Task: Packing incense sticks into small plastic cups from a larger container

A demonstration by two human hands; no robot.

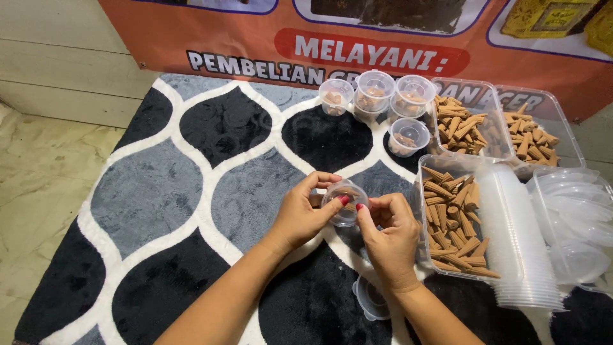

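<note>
Your left hand (305,214) and right hand (388,233) pinch a small clear cup (345,202) between fingertips, holding it just above the rug so both thumbs can work its rim. Beside your right hand sits a clear tray of brown cones (450,220), within easy reach, on a black, grey and white patterned rug (191,191) against an orange banner (223,38).

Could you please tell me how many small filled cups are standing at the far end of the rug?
4: three in a row near the banner, cup, cup, cup, and a fourth just in front, beside the tray. None seems hidden.
</note>
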